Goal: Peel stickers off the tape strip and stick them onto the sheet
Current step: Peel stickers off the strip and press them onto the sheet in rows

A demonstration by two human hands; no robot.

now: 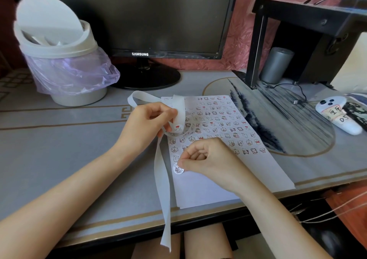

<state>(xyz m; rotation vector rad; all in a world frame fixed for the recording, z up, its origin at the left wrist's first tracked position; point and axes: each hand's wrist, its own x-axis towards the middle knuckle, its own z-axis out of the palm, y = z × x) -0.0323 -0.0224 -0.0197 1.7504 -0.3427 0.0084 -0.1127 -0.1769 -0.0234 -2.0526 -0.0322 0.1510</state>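
Lying flat on a smooth grey desk (59, 149), a white paper sheet (208, 187) is carrying rows of small cartoon stickers (220, 123). A long glossy tape strip (162, 179) is curling from the left hand (145, 123)'s pinching fingers over the desk edge, while the right hand (206, 157)'s curled fingers are pinching a round sticker (178, 169) at the sheet's left margin.

Home desk corner: Samsung monitor (168, 18), lined swing-lid bin (59, 58) (purple bag), patterned pink wall (236, 40).

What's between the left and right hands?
Head view: between left hand and right hand lies the sheet, carrying rows of stickers, with the tape strip hanging down along its left edge.
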